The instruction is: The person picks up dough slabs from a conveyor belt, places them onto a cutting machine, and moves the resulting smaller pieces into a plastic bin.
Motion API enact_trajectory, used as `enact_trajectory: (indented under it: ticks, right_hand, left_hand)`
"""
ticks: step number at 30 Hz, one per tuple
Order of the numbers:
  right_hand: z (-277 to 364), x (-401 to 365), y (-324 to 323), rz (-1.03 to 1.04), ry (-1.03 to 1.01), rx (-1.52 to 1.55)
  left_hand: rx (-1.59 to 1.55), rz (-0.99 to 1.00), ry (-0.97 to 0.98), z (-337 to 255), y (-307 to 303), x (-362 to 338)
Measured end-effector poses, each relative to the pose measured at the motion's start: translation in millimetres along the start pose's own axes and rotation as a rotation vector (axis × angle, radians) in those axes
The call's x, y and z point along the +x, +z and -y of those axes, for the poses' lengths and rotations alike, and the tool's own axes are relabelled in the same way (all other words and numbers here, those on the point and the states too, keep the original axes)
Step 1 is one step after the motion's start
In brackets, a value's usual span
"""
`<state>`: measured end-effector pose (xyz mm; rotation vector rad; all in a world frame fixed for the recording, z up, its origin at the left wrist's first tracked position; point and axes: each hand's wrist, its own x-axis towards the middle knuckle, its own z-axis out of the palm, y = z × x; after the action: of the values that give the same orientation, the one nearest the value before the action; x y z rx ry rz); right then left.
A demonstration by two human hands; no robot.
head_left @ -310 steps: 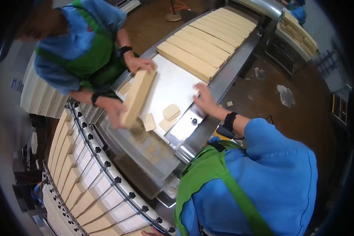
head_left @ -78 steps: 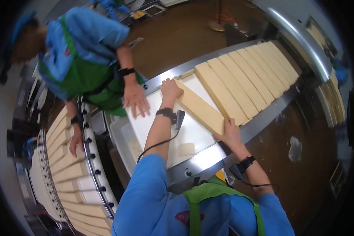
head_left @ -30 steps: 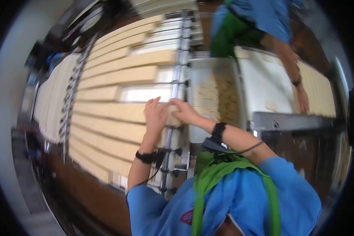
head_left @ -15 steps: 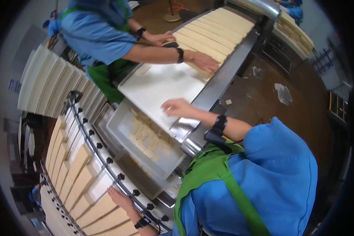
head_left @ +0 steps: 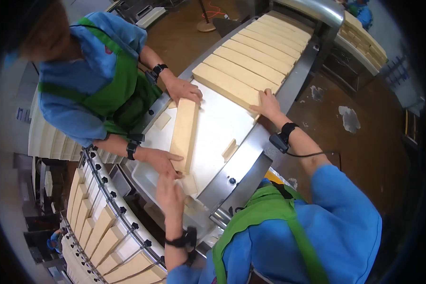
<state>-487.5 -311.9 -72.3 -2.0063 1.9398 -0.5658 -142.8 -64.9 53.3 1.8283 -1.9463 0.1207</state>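
Note:
My right hand (head_left: 269, 105) grips the right end of the nearest long pale-yellow block (head_left: 227, 86) in the row on the flat conveyor. Its fingers lie over the top and the thumb is at the near side. My left hand (head_left: 170, 195), smeared by motion, is raised at the near end of the white surface (head_left: 213, 120), close to a co-worker's hand. Its fingers are too blurred to read. The co-worker holds another long block (head_left: 184, 135) by both ends. Small cut pieces (head_left: 230, 149) lie around it on the surface.
At the lower left a curved conveyor (head_left: 111, 194) carries more pale blocks behind a rail with black knobs. A plastic bin (head_left: 149, 182) sits below the white surface. The co-worker (head_left: 104, 80) stands across from me. A metal roller housing (head_left: 312, 10) spans the far end.
My left hand has left the curved conveyor and come up to the white surface. My right hand has moved away to the row's nearest block. The co-worker now has a block turned lengthwise.

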Motion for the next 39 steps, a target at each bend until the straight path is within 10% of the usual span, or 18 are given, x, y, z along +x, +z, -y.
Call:
enact_trajectory:
  ticks: [7,14,20,31,34,39]
  right_hand:
    - [9.8,-1.0,-10.6,0.019,-0.054,-0.02]
    - [10.0,0.1,-14.4,0.033,-0.103,0.008]
    - [9.6,-0.3,-14.7,0.0,-0.151,0.063]
    - [27.5,8.0,-21.6,0.421,-0.51,0.157]
    - [56.8,3.8,-11.5,0.574,-0.425,0.132]
    - [106.5,-14.8,29.6,0.506,-0.59,0.177]
  left_hand:
    - [-0.395,-0.029,0.117,-57.8,164.9,187.3]
    - [-0.1,0.164,-0.058,-7.5,297.7,326.7]
    - [0.08,0.384,-0.195,-18.7,281.4,355.1]
    - [0.237,0.465,-0.712,42.1,152.3,211.0]
    - [0.095,0.33,-0.767,47.7,114.6,127.7]
    - [-0.651,-0.441,-0.937,67.6,119.9,4.3]
